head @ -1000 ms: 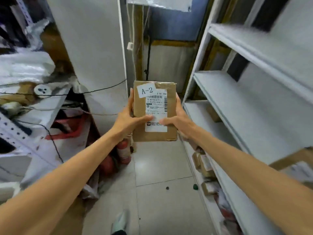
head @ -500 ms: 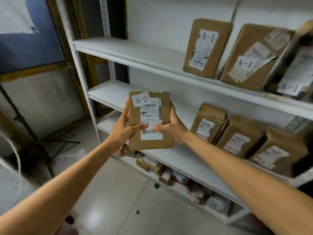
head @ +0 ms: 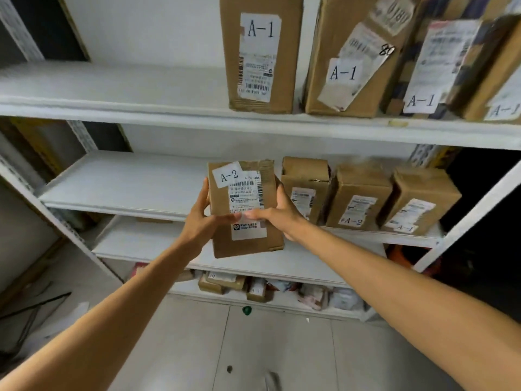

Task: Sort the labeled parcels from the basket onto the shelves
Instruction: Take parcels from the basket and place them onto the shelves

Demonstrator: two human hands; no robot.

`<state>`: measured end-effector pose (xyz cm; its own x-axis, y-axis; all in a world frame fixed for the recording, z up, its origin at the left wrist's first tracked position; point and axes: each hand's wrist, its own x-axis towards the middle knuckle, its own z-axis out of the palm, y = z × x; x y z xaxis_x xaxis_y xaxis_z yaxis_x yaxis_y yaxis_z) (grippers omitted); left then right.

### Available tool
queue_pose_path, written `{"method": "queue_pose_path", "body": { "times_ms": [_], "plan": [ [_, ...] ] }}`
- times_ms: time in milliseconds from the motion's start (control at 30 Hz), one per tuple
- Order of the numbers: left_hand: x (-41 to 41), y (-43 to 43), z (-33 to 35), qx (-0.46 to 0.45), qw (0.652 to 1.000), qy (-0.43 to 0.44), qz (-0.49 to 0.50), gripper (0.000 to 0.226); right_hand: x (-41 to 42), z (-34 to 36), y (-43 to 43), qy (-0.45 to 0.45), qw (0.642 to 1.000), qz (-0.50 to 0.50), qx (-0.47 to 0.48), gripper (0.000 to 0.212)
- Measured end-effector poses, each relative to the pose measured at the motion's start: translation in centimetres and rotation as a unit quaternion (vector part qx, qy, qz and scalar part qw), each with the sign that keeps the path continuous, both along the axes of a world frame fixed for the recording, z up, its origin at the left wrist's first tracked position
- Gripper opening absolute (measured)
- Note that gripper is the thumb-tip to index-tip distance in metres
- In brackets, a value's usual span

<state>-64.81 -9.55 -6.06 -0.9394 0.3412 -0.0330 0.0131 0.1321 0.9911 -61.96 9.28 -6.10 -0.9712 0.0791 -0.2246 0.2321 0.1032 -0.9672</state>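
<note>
The view had swung round to face the middle shelf (head: 127,187); the left hand (head: 203,221) and right hand (head: 279,215) gripped the parcel (head: 245,210), marked A-2, by its sides. It hung before that shelf's front edge, just left of the boxes (head: 358,198), so placement seemed near.

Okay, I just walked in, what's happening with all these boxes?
A person holds a cardboard parcel labelled A-2, left hand on its left edge, right hand on its right. It is in front of the middle shelf, not yet set down. A box marked A-2 stands on that shelf; A-1 boxes stand on the top shelf.
</note>
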Motion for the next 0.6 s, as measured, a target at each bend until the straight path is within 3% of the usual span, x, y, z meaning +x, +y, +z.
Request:
{"method": "queue_pose_path", "body": {
  "times_ms": [200, 367, 467, 600],
  "plan": [
    [-6.1, 1.3, -1.8, -0.009, 1.000, -0.020, -0.009, 0.111, -6.5, -2.2, 0.8, -0.029, 0.999, -0.015, 0.007, 0.129],
    [-10.3, 1.9, -2.4, -0.016, 0.999, -0.036, 0.016, 0.107, -9.5, -3.0, 0.6, -0.007, 0.997, -0.072, 0.006, 0.115],
    [-12.8, 2.1, -2.3, -0.016, 0.997, -0.070, 0.027, 0.095, -11.2, -3.2, 0.4, 0.002, 0.995, -0.077, 0.060, 0.115],
    [-16.0, 2.4, -2.2, -0.010, 0.998, -0.061, 0.010, 0.081, -12.9, -2.8, 0.7, -0.049, 0.986, -0.114, 0.108, 0.078]
  ]
}}
